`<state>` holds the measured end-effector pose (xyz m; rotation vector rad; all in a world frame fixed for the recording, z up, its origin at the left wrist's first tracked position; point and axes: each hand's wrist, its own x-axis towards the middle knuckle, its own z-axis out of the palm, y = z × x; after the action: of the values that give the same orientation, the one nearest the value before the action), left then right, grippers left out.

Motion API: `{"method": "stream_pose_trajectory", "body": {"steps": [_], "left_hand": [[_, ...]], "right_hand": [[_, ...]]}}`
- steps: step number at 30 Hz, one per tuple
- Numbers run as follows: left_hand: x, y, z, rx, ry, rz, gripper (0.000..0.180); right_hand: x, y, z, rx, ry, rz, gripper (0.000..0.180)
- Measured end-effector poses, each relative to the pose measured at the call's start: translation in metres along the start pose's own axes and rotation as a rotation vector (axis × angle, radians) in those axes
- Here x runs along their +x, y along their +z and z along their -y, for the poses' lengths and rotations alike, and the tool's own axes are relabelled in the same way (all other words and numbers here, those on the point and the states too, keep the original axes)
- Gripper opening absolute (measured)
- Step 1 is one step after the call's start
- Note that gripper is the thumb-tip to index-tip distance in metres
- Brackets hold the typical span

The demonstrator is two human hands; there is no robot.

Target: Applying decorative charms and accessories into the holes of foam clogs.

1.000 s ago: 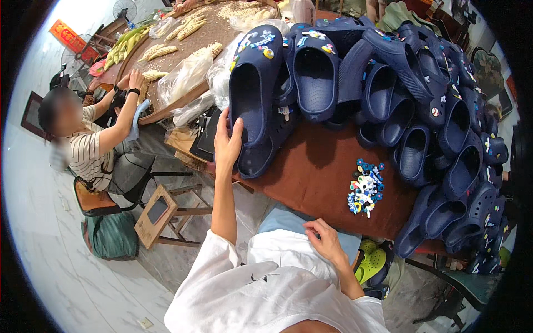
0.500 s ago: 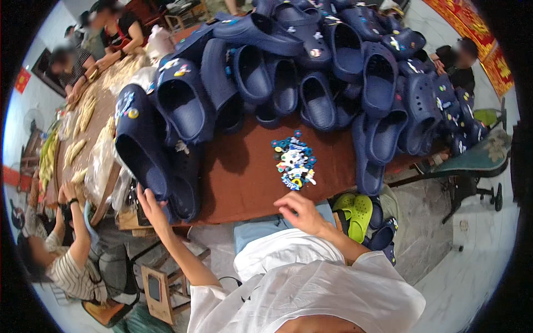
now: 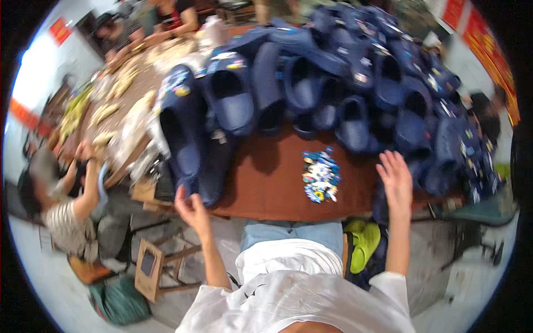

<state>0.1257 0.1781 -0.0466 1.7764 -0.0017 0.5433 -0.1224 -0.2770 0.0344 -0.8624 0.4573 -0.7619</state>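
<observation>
At the heel of the leftmost navy clog (image 3: 182,141): left hand (image 3: 194,212), half open, thumb apart from the fingers, nothing in its grasp; fingertips at the heel's edge — whether touching, the blur does not tell. Over the near right part of the table: right hand (image 3: 396,182), opened wide, palm flat, fingers extended, holding nothing, just beside the clogs on that side.

Between the hands, one table cover (image 3: 261,194), brown. Lying on it, right of centre, one small pile of charms (image 3: 322,176), blue, white and yellow, well apart from the left hand.

Beyond, one large heap of navy clogs (image 3: 355,125), many tilted with openings facing the wearer, some bearing coloured charms. Below the table edge, right: lime-green clogs (image 3: 365,245).

Farther left: one round tray (image 3: 123,168) with pale corn cobs (image 3: 104,113); beside it, one seated person (image 3: 69,222) in a striped top. Nearer — one wooden stool (image 3: 142,286), a dark rectangular object (image 3: 148,263) on its seat; one green bag (image 3: 119,302) on the floor.
</observation>
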Motion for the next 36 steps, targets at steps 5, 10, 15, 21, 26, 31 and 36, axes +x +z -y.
{"method": "stream_pose_trajectory", "body": {"steps": [5, 10, 15, 21, 26, 31, 36], "left_hand": [[-0.03, 0.012, -0.023, -0.064, -0.03, 0.086, 0.044], [-0.05, 0.016, -0.043, -0.054, -0.026, 0.11, 0.041], [-0.068, 0.03, -0.043, -0.15, -0.04, 0.255, 0.036], [-0.084, 0.031, -0.054, -0.11, -0.052, 0.416, 0.031], [-0.094, 0.041, -0.053, -0.135, -0.061, 0.481, 0.03], [-0.109, 0.05, -0.066, -0.287, -0.16, 0.616, 0.031], [-0.136, 0.049, -0.081, -0.749, -0.437, 0.868, 0.067]], "right_hand": [[0.062, -0.028, 0.019, 0.476, 0.184, -0.15, 0.054], [0.093, -0.034, 0.022, 0.48, 0.33, -0.203, 0.069], [0.111, -0.047, 0.021, 0.43, 0.324, -0.254, 0.062], [0.084, 0.007, 0.018, 0.263, 0.073, -0.361, 0.049], [0.025, 0.016, 0.0, 0.064, -0.048, -0.144, 0.048], [-0.083, 0.027, -0.073, 0.032, 0.113, 0.236, 0.05], [-0.178, 0.068, -0.124, -0.033, 0.514, 0.085, 0.041]]}}
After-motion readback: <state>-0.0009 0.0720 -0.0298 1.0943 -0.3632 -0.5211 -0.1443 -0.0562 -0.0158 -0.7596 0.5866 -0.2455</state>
